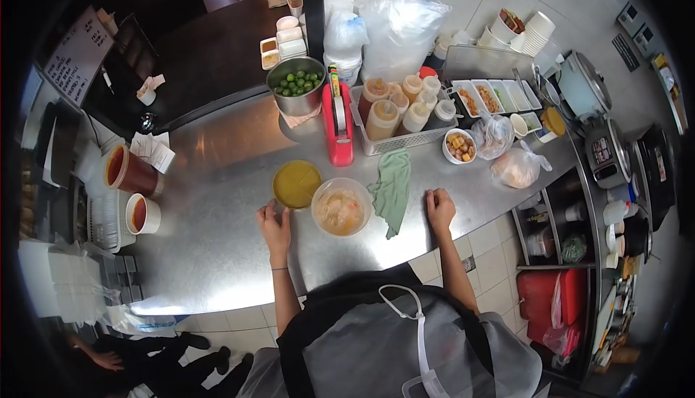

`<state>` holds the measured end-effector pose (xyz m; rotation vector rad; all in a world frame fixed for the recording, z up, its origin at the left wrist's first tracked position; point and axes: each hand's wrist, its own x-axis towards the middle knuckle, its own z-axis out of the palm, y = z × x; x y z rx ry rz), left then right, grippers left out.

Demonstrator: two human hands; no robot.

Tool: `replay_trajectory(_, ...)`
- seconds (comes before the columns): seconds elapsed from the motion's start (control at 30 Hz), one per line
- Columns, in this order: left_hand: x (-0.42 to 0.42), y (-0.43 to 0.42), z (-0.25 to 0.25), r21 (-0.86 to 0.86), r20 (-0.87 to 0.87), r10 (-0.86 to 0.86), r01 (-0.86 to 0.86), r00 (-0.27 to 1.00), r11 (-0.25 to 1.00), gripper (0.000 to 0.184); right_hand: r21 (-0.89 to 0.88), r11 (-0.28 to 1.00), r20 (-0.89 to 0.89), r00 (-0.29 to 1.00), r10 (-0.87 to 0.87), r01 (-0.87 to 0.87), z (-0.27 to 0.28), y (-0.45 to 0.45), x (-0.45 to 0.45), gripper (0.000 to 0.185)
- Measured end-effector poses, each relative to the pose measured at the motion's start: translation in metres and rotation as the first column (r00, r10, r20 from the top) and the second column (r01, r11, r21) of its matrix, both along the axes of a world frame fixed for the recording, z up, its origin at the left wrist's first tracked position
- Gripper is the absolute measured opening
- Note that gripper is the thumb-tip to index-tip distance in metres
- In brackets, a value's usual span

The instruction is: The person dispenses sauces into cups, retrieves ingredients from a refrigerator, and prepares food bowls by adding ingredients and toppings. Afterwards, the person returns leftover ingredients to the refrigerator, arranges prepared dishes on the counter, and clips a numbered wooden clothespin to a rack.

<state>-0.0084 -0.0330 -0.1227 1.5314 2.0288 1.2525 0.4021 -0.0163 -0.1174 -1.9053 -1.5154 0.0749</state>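
Left hand (275, 235) first, fingers loosely spread and gripping nothing, tips right at the near edge of a round olive-yellow container (297, 184); whether they touch it, I can't tell. Over to the right, the right hand (440, 213) rests curled into a loose fist on the table, nothing visible in it. Between the two, towards the left hand, sits the clear bowl (342, 234), and it looks like one to treat gently: pale, wet-looking pieces lie inside, and a thin plastic wall would likely flex under a hard pinch. Better, I'd judge, to steady it low with a broad hold on both sides, keep it level, and mind that olive disc crowding its left side. Is that disc a lid or a filling of sauce? Can't say, so keep it flat too. Just right of the bowl, a soft green cloth (392, 188) lies rumpled, one corner pointing near. Farther out, the glossy red tape dispenser (339, 137) stands tall and narrow; left of it, smooth round limes (297, 81) heap in a shiny steel pot (293, 107). To the far right, squeezy bottles (382, 119) pack a grey plastic basket (409, 141), and all of it stands on brushed, light-catching metal, the table (217, 217).
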Motion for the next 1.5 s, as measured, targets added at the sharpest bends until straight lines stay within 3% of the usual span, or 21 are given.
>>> replay_trajectory(0.07,0.004,0.001,0.006,0.005,-0.012,-0.001,0.001,1.0,1.0,0.04,0.016,1.0,-0.01,1.0,-0.014,0.014,0.0,-0.002,0.0,0.024)
replay_trajectory(0.17,0.01,0.001,0.03,0.209,-0.097,0.051,-0.03,0.994,0.977,0.038,0.077,0.997,-0.018,1.0,0.001,0.0,0.001,-0.003,0.001,0.024)
replay_trajectory(0.23,0.014,-0.002,0.046,0.0,0.066,-0.036,0.036,0.997,0.999,0.036,0.097,0.995,0.025,1.0,0.014,-0.017,-0.004,-0.002,0.003,0.023)
replay_trajectory(0.3,0.024,0.005,0.047,-0.02,0.483,-0.086,0.11,0.871,0.994,0.037,0.1,0.995,-0.001,1.0,0.003,-0.003,-0.001,0.0,0.002,0.023)
replay_trajectory(0.37,0.051,0.006,0.062,0.035,0.703,-0.127,0.144,0.7,0.989,0.033,0.073,0.997,-0.022,1.0,-0.003,0.004,-0.002,-0.004,0.001,0.022)
replay_trajectory(0.4,0.061,0.01,0.056,0.042,0.699,-0.132,0.145,0.703,0.989,0.033,0.071,0.997,-0.016,1.0,-0.006,0.007,-0.002,-0.004,0.001,0.022)
replay_trajectory(0.47,0.077,0.021,0.047,-0.024,0.838,-0.13,0.273,0.53,0.962,0.035,0.074,0.997,-0.005,1.0,-0.01,0.01,0.0,0.0,0.002,0.022)
replay_trajectory(0.5,0.078,0.023,0.048,-0.028,0.839,-0.128,0.276,0.529,0.961,0.035,0.062,0.998,-0.016,1.0,-0.013,0.014,-0.001,0.0,0.002,0.022)
replay_trajectory(0.57,0.085,0.033,0.054,0.037,0.71,-0.286,0.371,0.643,0.928,0.034,0.025,0.999,-0.024,0.999,-0.028,0.029,-0.004,-0.004,0.004,0.023)
replay_trajectory(0.7,0.106,0.03,0.062,0.021,0.737,-0.318,0.449,0.597,0.893,0.031,0.059,0.998,0.011,1.0,-0.028,0.027,-0.005,-0.003,0.002,0.023)
replay_trajectory(0.8,0.117,0.025,0.055,0.05,0.719,-0.303,0.388,0.625,0.92,0.028,0.075,0.997,0.023,0.999,-0.026,0.024,-0.007,-0.003,0.005,0.024)
replay_trajectory(0.87,0.116,0.025,0.06,0.043,0.889,-0.224,0.415,0.399,0.909,0.028,0.095,0.995,0.035,0.999,-0.032,0.028,-0.009,-0.005,0.004,0.024)
replay_trajectory(0.97,0.123,0.014,0.078,0.083,0.835,-0.291,0.415,0.467,0.906,0.029,0.084,0.996,-0.019,1.0,-0.016,0.018,-0.008,-0.003,0.004,0.023)
replay_trajectory(1.1,0.13,0.011,0.093,0.151,0.828,-0.39,0.51,0.402,0.847,0.03,0.131,0.991,0.008,1.0,-0.018,0.017,-0.009,-0.005,0.005,0.02)
replay_trajectory(1.2,0.137,0.017,0.112,0.173,0.857,-0.397,0.541,0.329,0.823,0.031,0.135,0.991,0.005,1.0,-0.016,0.015,-0.011,-0.005,0.006,0.019)
replay_trajectory(1.27,0.146,0.023,0.125,0.133,0.953,-0.274,0.639,0.127,0.758,0.031,0.109,0.994,-0.01,1.0,-0.01,0.011,-0.008,-0.005,0.007,0.02)
replay_trajectory(1.4,0.191,0.047,0.111,0.13,0.979,-0.205,0.726,0.015,0.675,0.033,0.131,0.991,-0.054,0.998,-0.017,0.024,-0.008,-0.007,0.01,0.021)
replay_trajectory(1.5,0.239,0.061,0.103,0.104,0.993,-0.11,0.739,-0.04,0.666,0.034,0.044,0.999,-0.397,0.917,0.036,-0.02,-0.008,-0.012,0.024,0.016)
